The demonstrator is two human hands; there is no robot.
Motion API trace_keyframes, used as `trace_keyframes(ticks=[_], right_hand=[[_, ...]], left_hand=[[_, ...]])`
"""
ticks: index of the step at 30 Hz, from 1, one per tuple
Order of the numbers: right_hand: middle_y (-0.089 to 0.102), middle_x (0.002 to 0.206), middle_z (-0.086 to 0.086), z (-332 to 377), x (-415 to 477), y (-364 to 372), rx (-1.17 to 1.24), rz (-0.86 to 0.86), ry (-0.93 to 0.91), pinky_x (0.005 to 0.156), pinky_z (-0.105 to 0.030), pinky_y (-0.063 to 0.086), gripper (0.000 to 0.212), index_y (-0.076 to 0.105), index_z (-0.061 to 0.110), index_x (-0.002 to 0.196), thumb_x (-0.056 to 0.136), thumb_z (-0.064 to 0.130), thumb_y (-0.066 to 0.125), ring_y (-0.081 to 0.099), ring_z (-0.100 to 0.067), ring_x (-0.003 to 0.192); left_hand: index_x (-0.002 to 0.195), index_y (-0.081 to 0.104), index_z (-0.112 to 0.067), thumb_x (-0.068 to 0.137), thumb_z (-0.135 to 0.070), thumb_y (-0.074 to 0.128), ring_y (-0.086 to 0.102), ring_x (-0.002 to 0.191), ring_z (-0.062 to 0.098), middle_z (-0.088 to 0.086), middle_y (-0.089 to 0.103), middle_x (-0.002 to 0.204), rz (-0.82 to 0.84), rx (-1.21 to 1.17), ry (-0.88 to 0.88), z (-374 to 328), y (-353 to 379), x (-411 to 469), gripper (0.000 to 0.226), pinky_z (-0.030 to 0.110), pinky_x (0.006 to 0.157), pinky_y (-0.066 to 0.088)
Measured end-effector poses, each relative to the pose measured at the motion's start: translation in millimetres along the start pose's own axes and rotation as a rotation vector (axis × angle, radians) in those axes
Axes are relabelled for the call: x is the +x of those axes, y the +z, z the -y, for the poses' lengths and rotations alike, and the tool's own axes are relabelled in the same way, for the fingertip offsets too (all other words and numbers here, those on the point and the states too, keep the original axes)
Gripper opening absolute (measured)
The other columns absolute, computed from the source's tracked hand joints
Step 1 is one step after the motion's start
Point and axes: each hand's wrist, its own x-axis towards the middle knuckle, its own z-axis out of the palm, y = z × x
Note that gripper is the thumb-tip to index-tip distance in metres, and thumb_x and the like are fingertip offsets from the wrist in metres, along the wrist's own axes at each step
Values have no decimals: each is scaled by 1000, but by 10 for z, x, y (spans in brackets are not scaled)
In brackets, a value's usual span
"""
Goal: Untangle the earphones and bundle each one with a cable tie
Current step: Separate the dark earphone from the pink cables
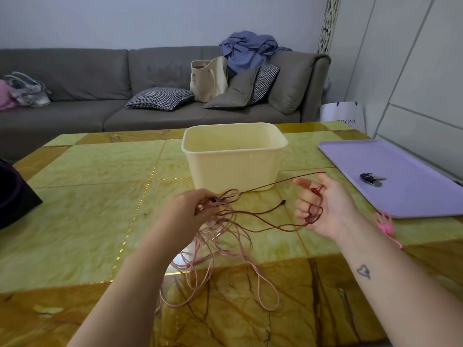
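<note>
Head view | left hand (193,209) pinches the tangle (225,234) of pink and red cords above table (87,196) centre, just before tub (234,166) | right hand (323,206) curled, red cord (283,182) looped round its fingers | loops trail toward near edge

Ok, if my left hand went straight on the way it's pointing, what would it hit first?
Probably the cream rectangular plastic tub, beyond the tangled pink earphone cables your left hand grips; depth's unclear.

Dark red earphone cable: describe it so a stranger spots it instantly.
On the green table, before the cream tub, find the right hand. The cable looped round its fingers is dark red; the tangle at the left hand is mostly pale pink.
</note>
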Motion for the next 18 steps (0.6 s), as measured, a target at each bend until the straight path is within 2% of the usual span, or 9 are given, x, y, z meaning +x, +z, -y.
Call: trace_keyframes(ticks=[2, 5, 7, 10, 12, 14, 15, 17, 18], right_hand=[[20, 38, 6, 15, 16, -45, 136, 4, 14, 45, -20, 21, 65, 69, 11, 68, 101, 42, 22, 19, -10, 37], [21, 39, 7, 13, 50, -79, 155, -50, -72, 48, -22, 22, 52, 70, 14, 94, 101, 35, 23, 20, -9, 39], [23, 40, 7, -8, 59, -79, 13, -115, -192, 47, -21, 23, 46, 67, 16, 111, 102, 32, 25, 21, -9, 39], [28, 43, 9, -70, 43, -47, -364, -186, -422, 51, -23, 25, 40, 62, 25, 120, 102, 29, 26, 25, -10, 46], [30, 44, 9, -103, 25, -34, -434, -201, -485, 52, -23, 24, 37, 59, 31, 120, 101, 28, 28, 25, -10, 49], [30, 50, 7, -108, 8, -31, -487, -219, -507, 51, -22, 25, 35, 58, 35, 118, 101, 28, 28, 26, -10, 50], [30, 54, 4, -101, 2, -37, -552, -236, -505, 51, -21, 27, 34, 59, 33, 116, 101, 27, 29, 27, -10, 51], [32, 60, 1, -97, -1, -47, -731, -256, -485, 55, -21, 35, 36, 66, 23, 106, 100, 23, 30, 31, -11, 53], [35, 61, 0, -100, -5, -52, -823, -252, -469, 63, -24, 40, 37, 68, 19, 100, 99, 20, 31, 35, -12, 54]], left_hand=[[101, 66, -24, 92, -24, 58, 54, 68, 0, -12, 61, 79, -26, 21, -42, 53, 5, 18, 12, 12, 56, 36], [103, 65, -23, 92, -25, 58, 53, 60, 5, -8, 60, 77, -71, -13, -99, 118, 19, 42, 13, 23, 54, 41], [103, 64, -24, 92, -24, 58, 55, 56, 10, -6, 60, 74, -98, -43, -149, 134, 26, 50, 13, 28, 52, 46], [98, 61, -22, 94, -19, 55, 61, 62, 18, -2, 60, 76, -123, -101, -217, 169, 30, 63, 8, 38, 59, 53], [96, 64, -19, 96, -18, 49, 57, 58, 20, 0, 59, 70, -161, -122, -246, 188, 21, 71, 15, 32, 53, 44], [98, 64, -21, 99, -14, 41, 40, 44, 15, 1, 53, 60, -188, -164, -278, 208, 5, 78, 24, 28, 46, 29], [98, 64, -22, 99, -12, 38, 34, 40, 13, 1, 50, 57, -191, -195, -294, 207, -11, 77, 27, 26, 44, 27], [97, 64, -21, 98, -7, 35, 33, 36, 11, 0, 42, 53, -172, -205, -316, 223, -51, 68, 32, 23, 38, 28], [97, 65, -21, 98, -6, 35, 39, 39, 14, 2, 43, 57, -145, -174, -327, 235, -66, 60, 34, 22, 38, 32]])
